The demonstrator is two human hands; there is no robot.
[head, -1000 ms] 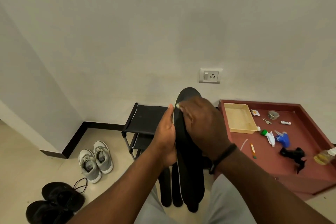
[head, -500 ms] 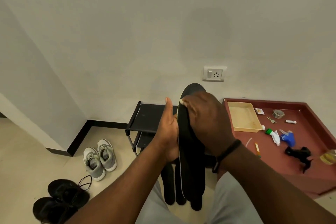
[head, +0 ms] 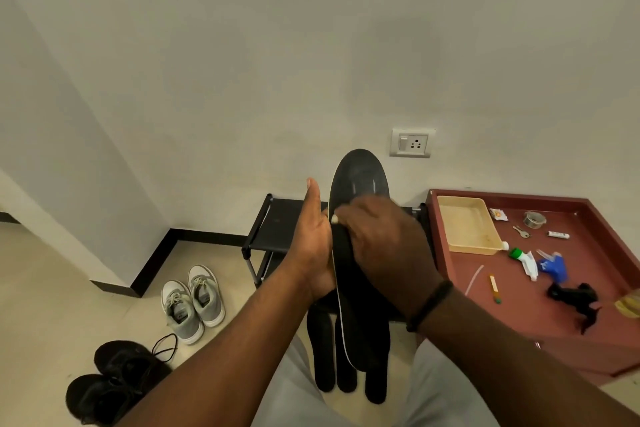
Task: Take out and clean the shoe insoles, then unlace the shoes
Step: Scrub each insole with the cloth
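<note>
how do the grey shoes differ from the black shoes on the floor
The grey shoes stand upright side by side, nearer the wall; the black shoes lie nearer the person. The grey shoes are light with white soles and tied laces; the black shoes are all dark, with a lace looping loose. Both pairs rest on the floor, untouched.

Head-worn wide-angle view looks forward and down, close above both forearms.

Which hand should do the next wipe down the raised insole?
Right. The right hand already lies across the face of the insole with something small and white at its fingertips. The left hand backs the insole from behind with straight fingers, steadying it.
</note>
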